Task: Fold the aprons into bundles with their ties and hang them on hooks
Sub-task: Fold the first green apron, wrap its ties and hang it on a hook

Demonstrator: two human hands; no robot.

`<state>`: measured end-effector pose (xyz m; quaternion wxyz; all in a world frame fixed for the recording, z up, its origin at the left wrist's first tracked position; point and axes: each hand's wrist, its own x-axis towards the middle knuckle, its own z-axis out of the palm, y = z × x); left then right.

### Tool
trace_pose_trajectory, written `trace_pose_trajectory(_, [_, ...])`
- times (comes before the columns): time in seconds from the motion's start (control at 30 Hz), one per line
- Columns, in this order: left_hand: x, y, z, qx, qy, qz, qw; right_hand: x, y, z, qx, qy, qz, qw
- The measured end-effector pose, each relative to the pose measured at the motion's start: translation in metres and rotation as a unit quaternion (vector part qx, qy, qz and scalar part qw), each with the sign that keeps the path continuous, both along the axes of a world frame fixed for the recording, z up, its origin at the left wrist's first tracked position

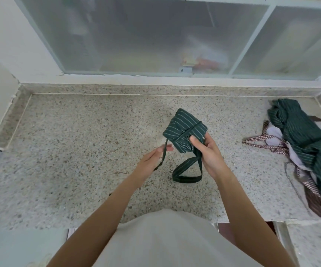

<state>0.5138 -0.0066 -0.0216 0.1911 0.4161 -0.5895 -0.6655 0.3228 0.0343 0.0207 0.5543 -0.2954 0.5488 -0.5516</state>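
A dark green striped apron bundle (pixel 182 127) is held above the speckled stone counter (pixel 78 151). A thin tie is wrapped across its middle. My right hand (pixel 208 153) grips the bundle's lower right side, thumb on top. The apron's wide neck loop (pixel 187 173) hangs down below that hand. My left hand (pixel 152 158) pinches the loose end of the thin tie (pixel 164 153), which runs from the bundle down through my fingers.
A heap of unfolded aprons (pixel 310 151), green striped, lilac and brown checked, lies at the counter's right end. A frosted sliding window (pixel 155 35) stands behind the counter. White walls close in the left side.
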Motion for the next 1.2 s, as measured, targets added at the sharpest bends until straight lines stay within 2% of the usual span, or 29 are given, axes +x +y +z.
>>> trace_pose_trajectory(0.13, [0.011, -0.005, -0.005, 0.003, -0.018, -0.041, 0.999, -0.010, 0.003, 0.003, 0.002, 0.023, 0.014, 1.000])
trace_pose_trajectory(0.2, [0.015, -0.012, -0.009, -0.053, -0.094, -0.061, 0.992, -0.017, 0.005, 0.004, -0.017, 0.070, 0.094, 0.993])
trace_pose_trajectory(0.27, [0.013, -0.026, -0.007, -0.121, -0.193, -0.094, 0.969, -0.020, 0.007, 0.006, -0.014, 0.142, 0.207, 0.968])
trace_pose_trajectory(0.3, [0.011, -0.036, -0.002, -0.166, -0.244, -0.111, 0.949, -0.019, 0.006, 0.005, -0.011, 0.187, 0.263, 0.947])
trace_pose_trajectory(0.37, [0.006, -0.057, 0.014, -0.274, -0.285, -0.161, 0.904, -0.016, 0.003, -0.003, -0.010, 0.325, 0.341, 0.882])
trace_pose_trajectory(0.47, [-0.004, -0.079, 0.042, -0.388, -0.341, -0.253, 0.818, -0.009, -0.003, -0.017, 0.016, 0.553, 0.365, 0.749])
trace_pose_trajectory(0.5, [-0.009, -0.082, 0.049, -0.416, -0.356, -0.264, 0.794, -0.008, -0.006, -0.021, 0.018, 0.592, 0.355, 0.723])
trace_pose_trajectory(0.57, [-0.018, -0.081, 0.060, -0.457, -0.373, -0.260, 0.764, -0.005, -0.011, -0.027, 0.006, 0.638, 0.318, 0.701])
trace_pose_trajectory(0.63, [-0.022, -0.073, 0.060, -0.480, -0.378, -0.219, 0.761, -0.003, -0.017, -0.032, -0.023, 0.683, 0.234, 0.691])
trace_pose_trajectory(0.7, [-0.015, -0.064, 0.052, -0.468, -0.358, -0.124, 0.798, 0.001, -0.024, -0.038, -0.031, 0.691, 0.118, 0.712])
trace_pose_trajectory(0.73, [-0.009, -0.060, 0.046, -0.454, -0.327, -0.055, 0.827, 0.004, -0.028, -0.039, -0.019, 0.661, 0.078, 0.746])
trace_pose_trajectory(0.8, [0.001, -0.053, 0.037, -0.431, -0.234, 0.071, 0.868, 0.013, -0.038, -0.034, -0.015, 0.541, 0.067, 0.838])
trace_pose_trajectory(0.83, [0.006, -0.050, 0.035, -0.428, -0.191, 0.110, 0.876, 0.020, -0.042, -0.031, -0.029, 0.480, 0.075, 0.873])
trace_pose_trajectory(0.9, [0.012, -0.047, 0.033, -0.444, -0.148, 0.150, 0.871, 0.036, -0.051, -0.024, -0.040, 0.371, 0.076, 0.925])
trace_pose_trajectory(0.97, [0.016, -0.050, 0.030, -0.471, -0.142, 0.167, 0.854, 0.051, -0.060, -0.024, 0.018, 0.203, 0.065, 0.977])
trace_pose_trajectory(1.03, [0.016, -0.059, 0.024, -0.486, -0.165, 0.171, 0.841, 0.061, -0.068, -0.033, 0.098, 0.022, 0.032, 0.994])
trace_pose_trajectory(1.07, [0.015, -0.065, 0.018, -0.487, -0.183, 0.163, 0.838, 0.063, -0.074, -0.041, 0.132, -0.018, 0.018, 0.991])
trace_pose_trajectory(1.13, [0.010, -0.079, -0.002, -0.475, -0.230, 0.132, 0.839, 0.063, -0.087, -0.059, 0.188, -0.043, -0.008, 0.981])
trace_pose_trajectory(1.2, [0.004, -0.093, -0.025, -0.431, -0.254, 0.094, 0.861, 0.059, -0.097, -0.077, 0.228, -0.043, -0.041, 0.972])
